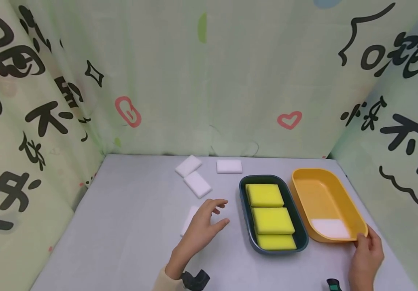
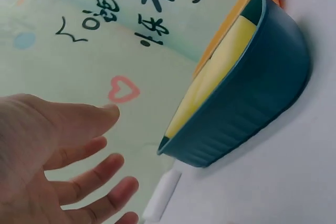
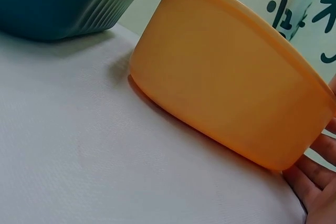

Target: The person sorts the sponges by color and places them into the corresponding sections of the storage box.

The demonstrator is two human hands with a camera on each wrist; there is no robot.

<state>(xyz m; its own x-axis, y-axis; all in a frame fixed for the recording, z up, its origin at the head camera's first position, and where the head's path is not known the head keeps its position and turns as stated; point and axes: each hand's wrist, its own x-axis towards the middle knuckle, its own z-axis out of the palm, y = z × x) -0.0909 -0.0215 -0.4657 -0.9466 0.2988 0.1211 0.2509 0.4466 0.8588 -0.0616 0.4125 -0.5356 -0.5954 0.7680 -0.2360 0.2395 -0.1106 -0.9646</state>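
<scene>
My left hand hovers over the table, fingers spread and apart from the thumb, with nothing in its grasp. Partly hidden behind it lies a white sponge block. With the thumb over the rim and fingers along the outer wall, my right hand grips the near right corner of an orange plastic bin. One white block lies flat at the near end inside that bin. Left of it stands a dark teal bin holding yellow sponges in a row.
Farther back on the table lie two touching white blocks and a separate white block. A printed curtain closes off the back and both sides. A small dark object shows at the front edge.
</scene>
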